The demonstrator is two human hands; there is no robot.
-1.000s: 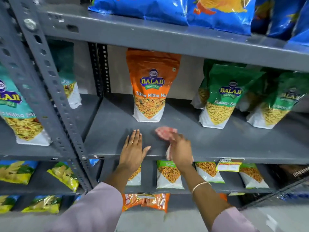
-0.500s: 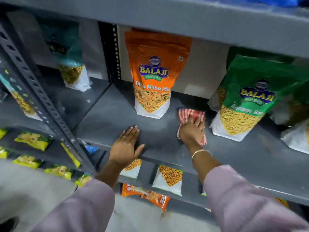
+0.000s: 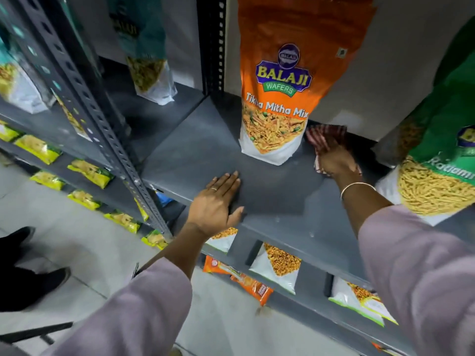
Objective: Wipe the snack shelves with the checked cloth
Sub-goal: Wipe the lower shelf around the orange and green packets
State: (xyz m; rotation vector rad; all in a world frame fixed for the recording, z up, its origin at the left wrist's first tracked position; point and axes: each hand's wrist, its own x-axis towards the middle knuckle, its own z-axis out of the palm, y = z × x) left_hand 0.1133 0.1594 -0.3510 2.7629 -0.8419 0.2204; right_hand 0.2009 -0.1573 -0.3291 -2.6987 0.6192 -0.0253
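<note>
Right hand: my right hand (image 3: 335, 160) lay flat, fingers spread, pressing the checked cloth (image 3: 324, 136) down near the back edge of the shelf (image 3: 195, 155), beside the orange pack (image 3: 282, 98).
Left hand: my left hand (image 3: 218, 204) was open, palm down at the front edge, holding nothing.
Cloth feel: soft, light, floppy, I judged; best pinned under the palm, or it would bunch.
Hard to see: my hand covered most of the cloth; the green pack (image 3: 442, 155) ran off frame; the back corner sat in shadow.

The single head view looks steeply down and forward, close over the grey shelf (image 3: 200, 150) and floor (image 3: 84, 253).
</note>
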